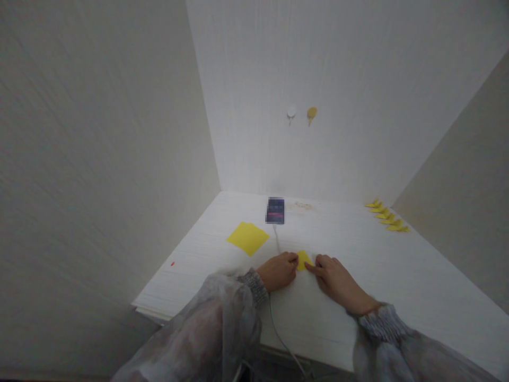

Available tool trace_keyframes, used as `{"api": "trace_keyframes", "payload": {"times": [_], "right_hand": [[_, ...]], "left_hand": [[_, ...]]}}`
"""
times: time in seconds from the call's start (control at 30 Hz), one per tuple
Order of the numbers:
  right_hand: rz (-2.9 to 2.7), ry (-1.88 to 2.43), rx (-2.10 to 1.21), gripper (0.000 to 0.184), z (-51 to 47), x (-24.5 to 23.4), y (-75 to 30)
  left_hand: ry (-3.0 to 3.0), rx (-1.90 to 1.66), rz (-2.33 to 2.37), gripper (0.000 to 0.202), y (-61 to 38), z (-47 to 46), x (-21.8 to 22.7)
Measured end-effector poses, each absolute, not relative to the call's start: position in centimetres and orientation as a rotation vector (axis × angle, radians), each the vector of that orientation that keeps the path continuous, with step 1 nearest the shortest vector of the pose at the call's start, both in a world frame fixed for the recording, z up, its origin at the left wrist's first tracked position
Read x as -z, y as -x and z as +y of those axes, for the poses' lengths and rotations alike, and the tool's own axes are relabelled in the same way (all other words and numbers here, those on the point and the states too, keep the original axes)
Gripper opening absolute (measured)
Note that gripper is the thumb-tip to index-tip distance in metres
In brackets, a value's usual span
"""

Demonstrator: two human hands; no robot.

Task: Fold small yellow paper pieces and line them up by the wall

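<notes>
- Yellow paper piece (303, 260) is lying flat on the white table (397, 286), between the person's two hands, nearer the front edge than the back wall (254, 106).
- Translucent left sleeve (210, 318) and right sleeve (401, 347) are crossing the table's front edge, their gathered cuffs sitting at the wrists.
- Left hand (280, 270) is pointing rightward, its fingers bunching narrowly at the paper's left side; whether they are pinching or pressing it, I cannot tell.
- Right hand (342, 284) is angling forward and leftward, one digit extending onto the paper's lower right part, the others curling loosely; whether it is gripping anything, I cannot tell.
- White cable (277, 239) is running from the front edge, passing out of sight at the left wrist, then continuing to the phone.
- Red speck (172, 263) is showing near the table's slanting left edge.
- Yellow paper sheets (247, 238) are lying beyond the left forearm, a stretch of white surface separating them from that edge.
- Phone (275, 210), its screen blurred, is lying near the back wall.
- Folded yellow papers (385, 216) are forming a row at the far right, beside the right partition (469, 185); white tabletop is stretching between them and the right hand.
- White hook (291, 112) and yellowish hook (312, 112) are hanging side by side on the back wall, well above the hands.
</notes>
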State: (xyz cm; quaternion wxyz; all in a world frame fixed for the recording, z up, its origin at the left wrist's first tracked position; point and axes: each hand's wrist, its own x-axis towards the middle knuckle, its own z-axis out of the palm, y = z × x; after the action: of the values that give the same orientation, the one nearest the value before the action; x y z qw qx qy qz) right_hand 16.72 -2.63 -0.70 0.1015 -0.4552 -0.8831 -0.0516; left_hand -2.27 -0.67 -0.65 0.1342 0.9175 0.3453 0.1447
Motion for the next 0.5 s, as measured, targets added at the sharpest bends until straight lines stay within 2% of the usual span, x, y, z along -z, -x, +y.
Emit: {"api": "trace_keyframes", "payload": {"times": [0.3, 0.5], "right_hand": [[-2.607, 1.357, 0.146, 0.039, -3.3, 0.4, -18.3], [-2.490, 1.355, -0.023, 0.027, -3.3, 0.4, -18.3]], "left_hand": [[-2.597, -0.530, 0.978, 0.026, 2.3, -0.8, 0.6], [-2.686, -0.543, 0.955, 0.029, 2.4, -0.7, 0.6]]}}
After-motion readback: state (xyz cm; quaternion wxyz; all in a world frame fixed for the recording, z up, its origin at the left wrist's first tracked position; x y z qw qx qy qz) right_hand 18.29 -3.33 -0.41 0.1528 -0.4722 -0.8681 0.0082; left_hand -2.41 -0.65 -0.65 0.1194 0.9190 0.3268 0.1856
